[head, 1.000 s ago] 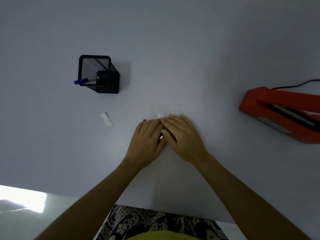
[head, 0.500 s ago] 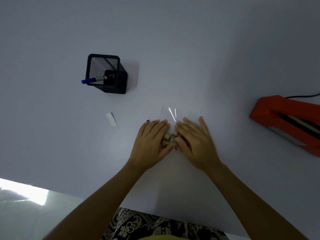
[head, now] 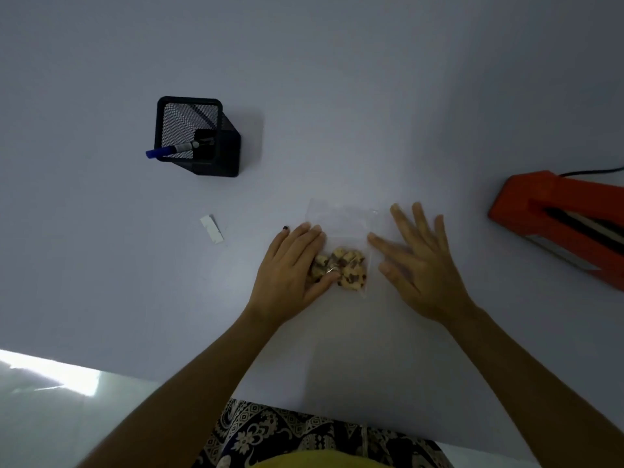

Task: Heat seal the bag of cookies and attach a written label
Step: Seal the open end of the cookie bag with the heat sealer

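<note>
Both your hands lie flat and open on the worktop (head: pixel 337 79): left hand (head: pixel 290 271) presses the cookie bag's (head: pixel 341 231) left edge at centre, right hand (head: pixel 422 265) just right of it.

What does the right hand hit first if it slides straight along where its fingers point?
Nothing, as far as the picture shows. The right hand points up-left over bare table; the bag lies just left of that line, the heat sealer off to its right.
</note>
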`<state>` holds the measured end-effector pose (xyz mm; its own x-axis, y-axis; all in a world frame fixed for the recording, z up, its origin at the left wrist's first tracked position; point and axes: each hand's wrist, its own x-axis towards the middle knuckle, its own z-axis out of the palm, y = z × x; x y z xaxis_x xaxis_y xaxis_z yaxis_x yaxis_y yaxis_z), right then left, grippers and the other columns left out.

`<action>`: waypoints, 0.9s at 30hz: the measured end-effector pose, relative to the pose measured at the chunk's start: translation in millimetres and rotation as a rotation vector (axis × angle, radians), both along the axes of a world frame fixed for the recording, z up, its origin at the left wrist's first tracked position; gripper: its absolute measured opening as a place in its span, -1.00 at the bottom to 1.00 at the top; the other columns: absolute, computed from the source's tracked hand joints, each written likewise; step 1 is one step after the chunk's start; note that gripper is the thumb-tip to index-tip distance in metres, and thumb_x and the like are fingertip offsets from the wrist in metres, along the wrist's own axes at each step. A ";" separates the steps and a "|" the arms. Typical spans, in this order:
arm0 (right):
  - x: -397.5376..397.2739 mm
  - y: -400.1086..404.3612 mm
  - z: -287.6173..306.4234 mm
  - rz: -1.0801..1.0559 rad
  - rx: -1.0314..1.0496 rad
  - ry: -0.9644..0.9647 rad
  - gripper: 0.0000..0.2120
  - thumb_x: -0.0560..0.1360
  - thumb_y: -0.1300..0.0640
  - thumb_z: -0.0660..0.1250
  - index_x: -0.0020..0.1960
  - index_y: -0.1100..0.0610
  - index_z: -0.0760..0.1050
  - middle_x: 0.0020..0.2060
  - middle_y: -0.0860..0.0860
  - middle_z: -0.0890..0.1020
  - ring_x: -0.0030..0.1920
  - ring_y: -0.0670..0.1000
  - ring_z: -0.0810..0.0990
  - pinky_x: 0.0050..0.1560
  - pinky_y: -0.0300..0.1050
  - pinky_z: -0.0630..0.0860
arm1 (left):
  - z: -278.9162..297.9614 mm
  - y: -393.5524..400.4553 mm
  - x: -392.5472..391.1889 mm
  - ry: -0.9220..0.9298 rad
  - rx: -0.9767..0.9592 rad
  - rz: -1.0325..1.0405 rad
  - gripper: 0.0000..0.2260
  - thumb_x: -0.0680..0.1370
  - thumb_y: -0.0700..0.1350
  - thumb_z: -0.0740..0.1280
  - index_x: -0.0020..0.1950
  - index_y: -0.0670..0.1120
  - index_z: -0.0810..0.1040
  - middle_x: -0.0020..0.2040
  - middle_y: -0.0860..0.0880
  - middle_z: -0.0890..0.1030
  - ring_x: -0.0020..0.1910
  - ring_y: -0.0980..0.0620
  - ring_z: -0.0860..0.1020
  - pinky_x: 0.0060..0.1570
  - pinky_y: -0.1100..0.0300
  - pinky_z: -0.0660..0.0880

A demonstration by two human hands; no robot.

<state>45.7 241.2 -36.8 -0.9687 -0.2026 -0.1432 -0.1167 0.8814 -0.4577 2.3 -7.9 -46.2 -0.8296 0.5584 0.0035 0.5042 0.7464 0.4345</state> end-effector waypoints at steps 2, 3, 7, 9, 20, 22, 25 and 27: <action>-0.5 -2.2 3.1 -0.043 -0.041 0.025 -0.46 0.61 -0.22 -0.04 0.39 0.04 0.43 0.52 0.16 0.16 0.55 0.23 -0.05 0.44 0.42 -0.08 | -2.7 0.4 0.5 0.013 0.022 0.006 -0.43 0.56 0.23 0.17 0.31 -0.21 0.48 0.30 -0.15 0.52 0.35 -0.09 0.42 0.40 -0.04 0.28; -2.7 -7.2 5.0 -0.049 -0.060 0.041 -0.46 0.61 -0.21 -0.02 0.38 0.07 0.44 0.52 0.17 0.17 0.55 0.23 -0.04 0.44 0.42 -0.08 | -3.7 0.9 0.7 0.018 0.031 0.011 -0.43 0.56 0.23 0.18 0.31 -0.22 0.48 0.30 -0.15 0.53 0.35 -0.09 0.42 0.40 -0.04 0.28; -9.1 -29.8 3.7 0.060 -0.047 0.052 -0.45 0.60 -0.22 -0.01 0.42 0.07 0.38 0.52 0.18 0.18 0.54 0.23 -0.02 0.45 0.39 -0.09 | -5.5 2.9 2.1 0.024 0.051 0.030 -0.42 0.55 0.23 0.19 0.30 -0.22 0.50 0.30 -0.16 0.53 0.35 -0.10 0.42 0.38 -0.05 0.29; -6.2 -25.3 -1.2 0.089 0.011 0.021 -0.44 0.60 -0.24 -0.05 0.46 0.03 0.32 0.53 0.16 0.16 0.55 0.22 -0.03 0.46 0.38 -0.09 | -5.3 3.2 2.3 0.010 0.052 0.041 -0.41 0.55 0.25 0.17 0.31 -0.21 0.49 0.30 -0.15 0.52 0.36 -0.09 0.41 0.39 -0.04 0.27; -12.4 -14.8 10.7 0.073 -0.020 0.089 -0.37 0.62 -0.20 -0.05 0.48 0.23 0.25 0.49 0.13 0.24 0.54 0.19 0.06 0.47 0.37 -0.05 | -8.3 3.7 2.5 0.018 0.075 0.061 -0.41 0.52 0.23 0.24 0.32 -0.23 0.48 0.31 -0.16 0.51 0.35 -0.10 0.41 0.38 -0.03 0.29; -23.0 -28.4 8.6 0.206 -0.003 0.073 -0.34 0.61 -0.23 -0.09 0.48 0.22 0.26 0.49 0.11 0.27 0.54 0.15 0.08 0.48 0.34 -0.04 | -9.1 3.3 2.7 0.017 0.072 0.058 -0.40 0.51 0.22 0.27 0.32 -0.23 0.48 0.31 -0.16 0.51 0.35 -0.10 0.41 0.38 -0.04 0.30; -31.5 -25.1 -1.9 0.366 0.125 0.045 -0.35 0.61 -0.24 -0.11 0.48 0.18 0.27 0.48 0.07 0.30 0.53 0.15 0.11 0.46 0.37 -0.03 | -9.8 2.8 2.5 0.017 0.087 0.060 -0.40 0.51 0.22 0.28 0.31 -0.24 0.48 0.29 -0.17 0.52 0.35 -0.10 0.41 0.37 -0.05 0.30; -36.1 -7.2 -7.3 0.400 0.217 0.038 -0.36 0.60 -0.25 -0.12 0.51 0.12 0.21 0.50 0.03 0.26 0.53 0.19 0.08 0.44 0.42 -0.06 | -9.3 3.0 1.9 0.014 0.098 0.061 -0.40 0.52 0.22 0.26 0.31 -0.25 0.48 0.29 -0.18 0.51 0.34 -0.12 0.41 0.37 -0.07 0.31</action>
<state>9.6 234.0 -44.1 -0.8260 -0.5309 -0.1897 -0.4804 0.8389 -0.2558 4.3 -5.0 -55.6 -0.8613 0.5035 0.0675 0.4658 0.7297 0.5005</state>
